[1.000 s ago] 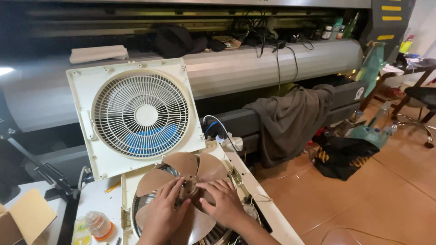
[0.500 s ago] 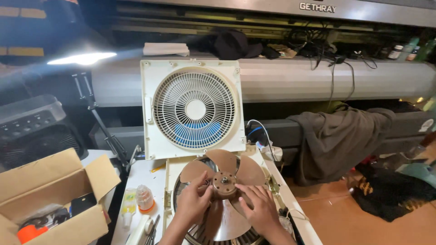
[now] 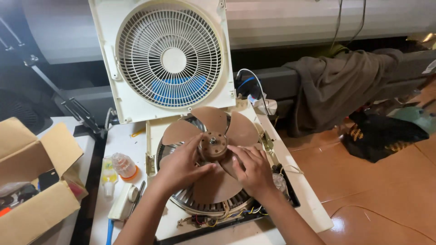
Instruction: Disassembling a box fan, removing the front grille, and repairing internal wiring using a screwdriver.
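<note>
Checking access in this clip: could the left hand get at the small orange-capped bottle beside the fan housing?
Probably yes. The left hand rests on the brown fan blade; the bottle stands just left of it, nothing between.

Even, fairly bright indoor light falls from above. The white fan grille (image 3: 169, 59) is brightest, at 12 o'clock. Toward 9 and 10 o'clock the background sinks into dark shadow. The orange floor (image 3: 377, 190) carries soft glare at 4 o'clock. Focus is sharp; edges bow slightly.
</note>
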